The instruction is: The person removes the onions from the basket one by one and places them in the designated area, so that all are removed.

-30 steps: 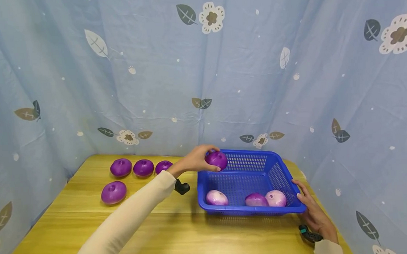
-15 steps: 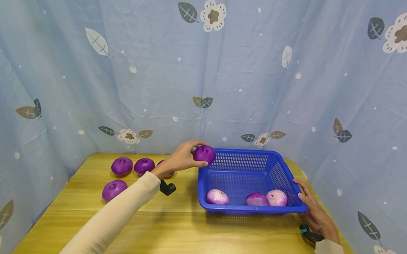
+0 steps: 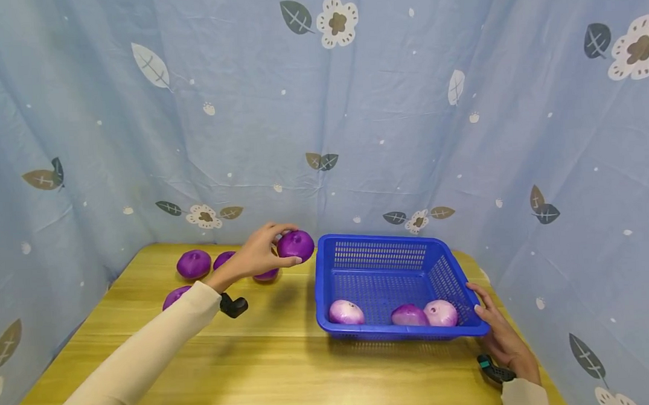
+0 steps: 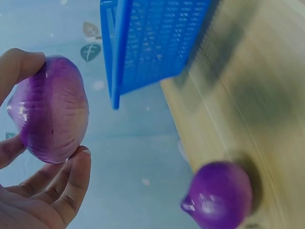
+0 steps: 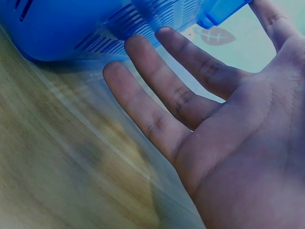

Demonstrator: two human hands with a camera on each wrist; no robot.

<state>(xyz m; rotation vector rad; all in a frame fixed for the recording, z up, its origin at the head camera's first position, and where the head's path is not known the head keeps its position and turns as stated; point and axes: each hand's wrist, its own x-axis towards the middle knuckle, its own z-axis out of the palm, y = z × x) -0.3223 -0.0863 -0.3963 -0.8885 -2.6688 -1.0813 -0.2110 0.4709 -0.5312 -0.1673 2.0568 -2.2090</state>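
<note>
My left hand (image 3: 261, 253) grips a purple onion (image 3: 296, 246) between thumb and fingers, raised above the table left of the basket. In the left wrist view, the held onion (image 4: 55, 109) has fingertips at both ends. The blue plastic basket (image 3: 380, 236) stands at the right and holds three paler purple-white onions, one (image 3: 347, 312) at left and a pair (image 3: 440, 313) at right. My right hand (image 3: 501, 337) touches the basket's right rim; the right wrist view shows straight fingers (image 5: 147, 112) along the slotted side. Behind the left hand, a purple onion (image 3: 266, 274) is partly hidden.
Other purple onions lie on the left of the wooden table (image 3: 277, 373), one at the back (image 3: 193, 264) and one (image 3: 175, 295) partly behind the left sleeve. A blue patterned curtain (image 3: 244, 109) surrounds the table. Both wrists wear black devices (image 3: 233, 304).
My left hand has moved left with the onion, from over the basket's left rim to outside it. The right hand stays at the rim, and the three onions inside have not moved.
</note>
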